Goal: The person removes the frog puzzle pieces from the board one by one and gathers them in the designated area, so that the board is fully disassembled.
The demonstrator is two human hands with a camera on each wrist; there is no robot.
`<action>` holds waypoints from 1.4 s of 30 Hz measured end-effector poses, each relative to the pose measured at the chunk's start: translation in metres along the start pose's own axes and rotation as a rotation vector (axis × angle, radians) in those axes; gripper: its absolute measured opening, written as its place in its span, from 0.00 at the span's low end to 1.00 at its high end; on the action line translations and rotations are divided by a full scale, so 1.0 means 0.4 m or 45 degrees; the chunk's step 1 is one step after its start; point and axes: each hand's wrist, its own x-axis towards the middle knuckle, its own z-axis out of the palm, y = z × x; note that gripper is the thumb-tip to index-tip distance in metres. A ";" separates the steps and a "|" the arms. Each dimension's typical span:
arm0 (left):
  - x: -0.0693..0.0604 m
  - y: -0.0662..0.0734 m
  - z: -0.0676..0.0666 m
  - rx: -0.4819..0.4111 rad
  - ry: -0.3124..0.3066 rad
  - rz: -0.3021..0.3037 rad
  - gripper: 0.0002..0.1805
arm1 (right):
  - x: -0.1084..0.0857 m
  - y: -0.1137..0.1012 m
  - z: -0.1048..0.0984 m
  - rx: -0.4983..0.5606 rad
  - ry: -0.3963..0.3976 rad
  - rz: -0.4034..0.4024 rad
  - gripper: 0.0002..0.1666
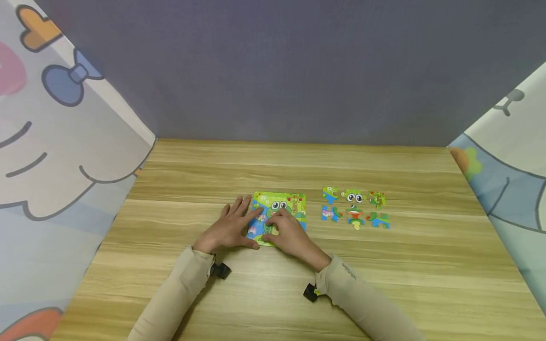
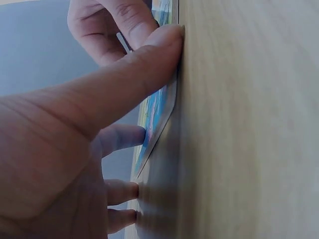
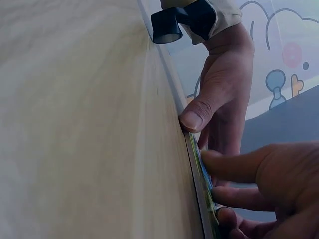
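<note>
A square frog picture board (image 1: 300, 208) lies on the table. My left hand (image 1: 228, 229) spreads its fingers at the board's left side, with the index finger on the picture and the thumb along the near edge. Over the lower middle of the board, my right hand (image 1: 294, 237) bends its fingers and thumb toward each other. The left wrist view shows a thin edge of a puzzle piece (image 2: 124, 42) pinched by the right hand (image 2: 94, 32); its picture is hidden. Seen from the right wrist, the left thumb (image 3: 192, 119) presses at the board's edge.
Several loose puzzle pieces lie in two rows to the right of the board, among them one with eyes (image 1: 354, 197) and one with a red mouth (image 1: 355, 215). A grey partition (image 1: 298, 71) stands behind the wooden table (image 1: 273, 293), with cartoon-printed panels at both sides.
</note>
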 end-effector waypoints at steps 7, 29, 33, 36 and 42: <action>0.000 0.007 -0.003 0.037 -0.006 -0.015 0.55 | -0.003 -0.008 0.002 -0.002 -0.003 0.021 0.16; 0.001 -0.004 0.002 0.014 -0.031 -0.013 0.54 | 0.000 -0.007 -0.011 0.050 -0.016 -0.057 0.10; 0.001 -0.007 0.004 0.020 -0.025 -0.013 0.54 | 0.003 -0.006 -0.013 0.120 -0.004 -0.081 0.05; 0.000 -0.007 0.004 0.032 -0.028 -0.019 0.54 | 0.008 -0.003 -0.013 0.204 0.020 -0.105 0.01; 0.000 -0.005 0.002 0.039 -0.030 -0.021 0.54 | 0.014 0.006 -0.016 0.312 0.037 -0.097 0.02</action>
